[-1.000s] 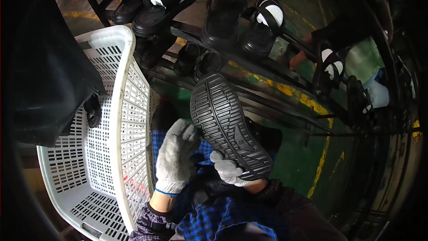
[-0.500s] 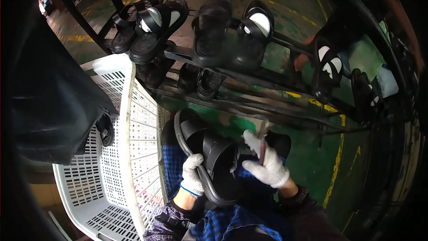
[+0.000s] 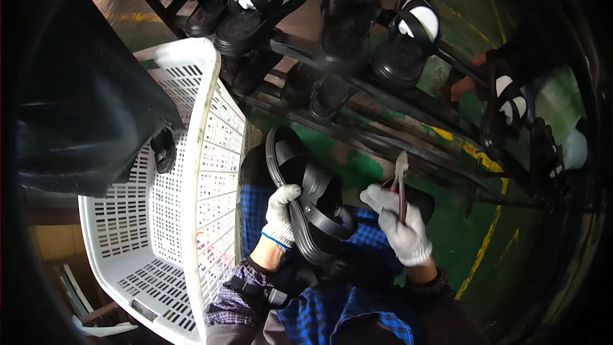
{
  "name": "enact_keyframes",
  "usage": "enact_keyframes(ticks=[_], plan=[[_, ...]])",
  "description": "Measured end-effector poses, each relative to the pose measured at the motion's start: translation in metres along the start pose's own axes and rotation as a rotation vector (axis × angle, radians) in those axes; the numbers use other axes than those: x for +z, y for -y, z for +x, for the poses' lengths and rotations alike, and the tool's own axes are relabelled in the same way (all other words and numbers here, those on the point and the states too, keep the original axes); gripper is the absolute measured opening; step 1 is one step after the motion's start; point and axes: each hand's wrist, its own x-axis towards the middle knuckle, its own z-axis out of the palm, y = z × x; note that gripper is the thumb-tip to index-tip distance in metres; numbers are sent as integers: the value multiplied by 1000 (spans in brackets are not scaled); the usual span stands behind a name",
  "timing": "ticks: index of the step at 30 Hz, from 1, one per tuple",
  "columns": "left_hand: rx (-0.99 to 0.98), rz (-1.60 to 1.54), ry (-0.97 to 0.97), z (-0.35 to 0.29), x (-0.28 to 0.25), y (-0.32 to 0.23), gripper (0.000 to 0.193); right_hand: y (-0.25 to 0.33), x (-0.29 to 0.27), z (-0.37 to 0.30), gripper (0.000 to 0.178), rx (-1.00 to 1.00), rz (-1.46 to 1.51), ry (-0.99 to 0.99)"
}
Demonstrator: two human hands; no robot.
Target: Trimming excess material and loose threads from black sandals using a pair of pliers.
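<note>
A black sandal [image 3: 314, 190] with wide straps and a small round metal stud rests over my lap, its sole tilted toward the left. Gripping its left edge is my gloved left hand [image 3: 280, 216], fingers closed around the sole. To the right of the sandal and apart from it, my gloved right hand [image 3: 407, 229] is wrapped around a pair of pliers [image 3: 401, 182] with dark red handles. The metal jaws point up and away from me. Blue checked cloth [image 3: 255, 207] covers my lap beneath the sandal.
On my left stands a white perforated plastic basket [image 3: 198, 147], with a black sheet [image 3: 89, 128] hanging over its far side. Ahead, a black rack [image 3: 421, 99] carries several black sandals [image 3: 348, 16], some with white stuffing. Another person's arm [image 3: 465, 85] shows behind the rack's right side.
The view has shifted, so rack and basket sit differently in it. The sandal is turned slightly, and its stud now shows. My right hand has turned the pliers more upright.
</note>
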Motion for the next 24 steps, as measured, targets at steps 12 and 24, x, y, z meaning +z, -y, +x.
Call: enact_keyframes(ticks=[12, 24], plan=[[92, -17, 159, -4, -22, -6, 50, -18, 39, 44, 16, 425, -215, 92], [-113, -123, -168, 37, -68, 0, 33, -76, 26, 53, 29, 825, 413, 95]])
